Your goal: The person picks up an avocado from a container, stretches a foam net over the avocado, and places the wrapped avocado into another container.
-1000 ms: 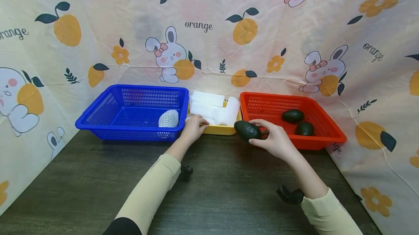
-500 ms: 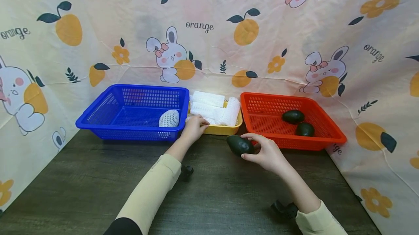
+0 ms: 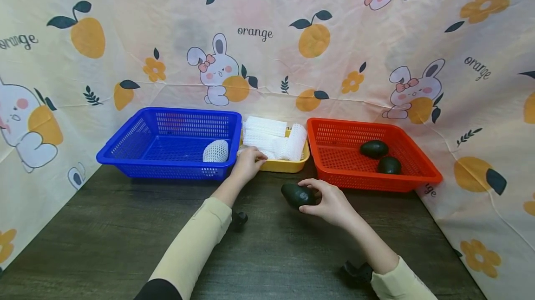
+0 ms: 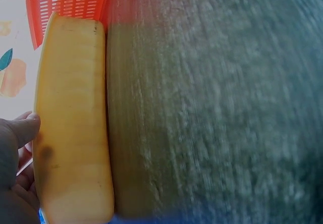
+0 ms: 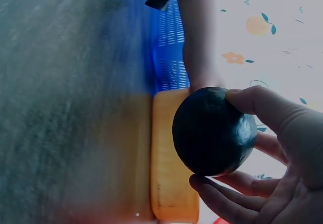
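Observation:
My right hand (image 3: 328, 202) holds a dark green avocado (image 3: 297, 195) above the table, in front of the yellow bin (image 3: 284, 166). In the right wrist view, thumb and fingers grip the avocado (image 5: 214, 133) from one side. My left hand (image 3: 248, 164) is at the yellow bin's front rim, near the white foam net sleeves (image 3: 267, 140) inside. The left wrist view shows the left thumb (image 4: 22, 130) at the rim of the bin (image 4: 75, 113), with other fingers bent behind it. Whether these fingers pinch a sleeve is hidden.
A blue basket (image 3: 167, 164) on the left contains one fruit in a white foam net (image 3: 215, 151). On the right, a red basket (image 3: 334, 177) contains two avocados (image 3: 374, 148). Patterned cloth (image 3: 267, 72) hangs behind the dark wooden table (image 3: 267, 258).
My right hand has carried the avocado left and toward me, away from the red basket's front edge. The left hand stays at the yellow bin.

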Available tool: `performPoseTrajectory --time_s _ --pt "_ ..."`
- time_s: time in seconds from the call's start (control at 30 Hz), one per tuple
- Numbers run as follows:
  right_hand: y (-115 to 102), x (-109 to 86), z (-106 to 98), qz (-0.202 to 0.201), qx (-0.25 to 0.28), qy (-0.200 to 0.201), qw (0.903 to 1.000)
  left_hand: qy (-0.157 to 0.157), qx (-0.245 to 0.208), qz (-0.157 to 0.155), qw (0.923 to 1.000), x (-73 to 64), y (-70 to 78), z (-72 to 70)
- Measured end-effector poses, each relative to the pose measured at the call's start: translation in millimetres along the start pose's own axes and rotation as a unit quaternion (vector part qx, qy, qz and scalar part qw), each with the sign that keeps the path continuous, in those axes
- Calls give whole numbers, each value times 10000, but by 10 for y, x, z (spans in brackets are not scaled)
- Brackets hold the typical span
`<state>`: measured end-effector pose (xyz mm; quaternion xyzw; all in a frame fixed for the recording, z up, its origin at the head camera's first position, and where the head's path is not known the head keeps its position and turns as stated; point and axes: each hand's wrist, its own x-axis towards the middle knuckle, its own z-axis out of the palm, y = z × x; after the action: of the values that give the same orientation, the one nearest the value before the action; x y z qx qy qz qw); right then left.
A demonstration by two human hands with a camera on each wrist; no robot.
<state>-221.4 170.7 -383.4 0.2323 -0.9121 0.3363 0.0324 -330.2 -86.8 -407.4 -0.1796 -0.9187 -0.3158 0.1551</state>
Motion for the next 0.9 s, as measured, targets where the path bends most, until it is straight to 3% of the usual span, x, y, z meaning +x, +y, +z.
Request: performPoseTrajectory --time_s 0.9 --pt "118 33 285 -17 -139 -224 9997 -80 -12 -71 9999 -2 -14 -5"
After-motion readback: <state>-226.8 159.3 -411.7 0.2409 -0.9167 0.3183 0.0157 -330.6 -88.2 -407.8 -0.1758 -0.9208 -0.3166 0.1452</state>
